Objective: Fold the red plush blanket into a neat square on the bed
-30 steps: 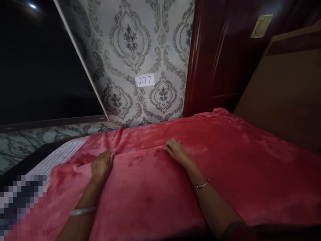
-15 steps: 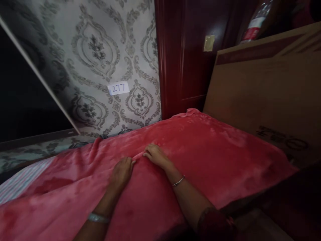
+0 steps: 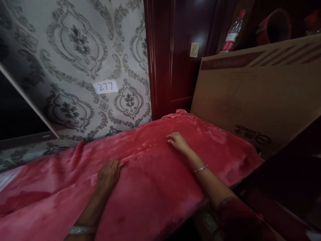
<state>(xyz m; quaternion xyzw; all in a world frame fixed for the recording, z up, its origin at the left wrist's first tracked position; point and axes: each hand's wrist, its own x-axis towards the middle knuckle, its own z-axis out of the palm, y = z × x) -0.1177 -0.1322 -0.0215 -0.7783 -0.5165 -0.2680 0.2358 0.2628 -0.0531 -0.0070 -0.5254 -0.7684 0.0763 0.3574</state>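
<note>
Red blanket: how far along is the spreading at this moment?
Mostly done: the blanket covers the bed up to the wallpapered wall and the cardboard box. In hand: the left hand and right hand lie flat on it, apart, pressing the surface. Left: folds and ripples remain at the left side, where a striped sheet shows at the edge.

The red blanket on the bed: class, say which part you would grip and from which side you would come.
Grip the red blanket at its far corner, probably from the right, past the right hand. There the edge lifts into a small fold, while the middle lies flat.
</note>
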